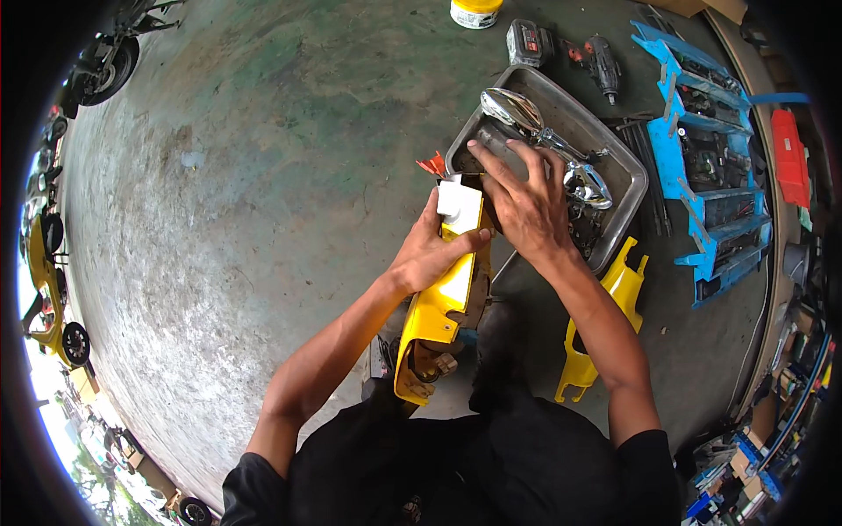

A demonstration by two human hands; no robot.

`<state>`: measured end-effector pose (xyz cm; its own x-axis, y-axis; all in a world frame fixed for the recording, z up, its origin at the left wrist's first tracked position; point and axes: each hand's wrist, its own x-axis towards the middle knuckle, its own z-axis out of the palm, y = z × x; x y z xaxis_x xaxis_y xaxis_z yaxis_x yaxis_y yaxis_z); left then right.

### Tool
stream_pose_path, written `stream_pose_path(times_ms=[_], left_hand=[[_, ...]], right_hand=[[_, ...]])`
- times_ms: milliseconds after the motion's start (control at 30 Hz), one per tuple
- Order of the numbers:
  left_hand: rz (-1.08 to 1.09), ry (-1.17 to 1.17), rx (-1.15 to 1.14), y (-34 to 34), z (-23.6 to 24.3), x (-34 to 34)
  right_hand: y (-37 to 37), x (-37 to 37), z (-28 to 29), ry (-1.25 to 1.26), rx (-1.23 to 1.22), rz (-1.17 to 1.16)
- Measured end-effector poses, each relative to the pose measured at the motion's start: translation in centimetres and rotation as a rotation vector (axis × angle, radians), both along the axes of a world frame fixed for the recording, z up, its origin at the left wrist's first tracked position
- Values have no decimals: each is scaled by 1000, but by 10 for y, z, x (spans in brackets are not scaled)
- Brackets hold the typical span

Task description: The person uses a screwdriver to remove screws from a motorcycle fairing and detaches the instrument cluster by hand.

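My left hand (434,254) grips a long yellow plastic panel (425,333), with dark parts along its inside and a white piece (458,200) at its top end. The thumb lies across the panel's face. My right hand (526,202) is just right of that end, fingers spread over a metal tray (631,180), its thumb close to the panel; whether it touches is unclear. In the tray are chrome mirror-like parts (504,110) and small dark pieces. A small red item (431,163) shows beside the white piece. A second yellow panel (605,316) lies right of my legs.
A cordless impact wrench (601,66), battery (526,44) and yellow-lidded tub (475,13) stand at the top. A blue cantilever toolbox (667,167) lies open at right, beside a red case (789,158). Motorcycles (48,272) line the left edge; cluttered shelving (763,438) is at lower right.
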<state>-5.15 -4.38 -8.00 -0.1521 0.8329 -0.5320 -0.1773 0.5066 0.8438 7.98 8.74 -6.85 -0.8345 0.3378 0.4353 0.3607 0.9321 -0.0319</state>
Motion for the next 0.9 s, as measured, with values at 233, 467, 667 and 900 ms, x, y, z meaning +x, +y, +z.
stream_pose_path(times_ms=[233,467,667,900], left_hand=[[85,-84,82,-5,-16,-7],[212,-546,78,-28,-34,-31],[170,-732,58,-33,-19,-20],[94,-863,-17,-28,-12,-7]], right_hand=[[6,7,10,49,-116,-47],[42,1,-76,-132,-533,-311],[58,-7,-106,-99,-869,-241],[51,-16,8,68,-1537,249]])
